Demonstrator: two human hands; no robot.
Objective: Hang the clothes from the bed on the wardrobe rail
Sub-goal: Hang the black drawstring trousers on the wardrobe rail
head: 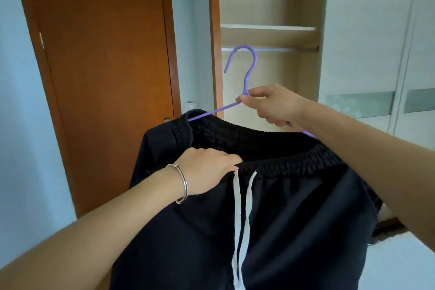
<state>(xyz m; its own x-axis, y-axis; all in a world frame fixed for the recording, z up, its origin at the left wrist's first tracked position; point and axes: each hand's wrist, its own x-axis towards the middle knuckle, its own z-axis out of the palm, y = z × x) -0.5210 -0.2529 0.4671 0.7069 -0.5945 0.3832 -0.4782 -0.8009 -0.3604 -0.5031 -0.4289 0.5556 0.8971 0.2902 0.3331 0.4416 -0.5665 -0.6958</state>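
Note:
Black trousers (294, 219) with an elastic waistband and white drawstrings hang on a purple hanger (249, 70). My right hand (273, 106) pinches the hanger at the base of its hook, with the hanger's arms inside the waistband. My left hand (207, 169), a metal bangle on its wrist, grips the front of the waistband beside the drawstrings. The hook's top overlaps the pale wardrobe rail (282, 49) in the open wardrobe; I cannot tell whether it touches the rail.
The open wardrobe has a shelf (268, 28) just above the rail, and a brown frame post (215, 37) on its left. White wardrobe doors (367, 42) stand to the right. A brown room door (103, 82) is on the left.

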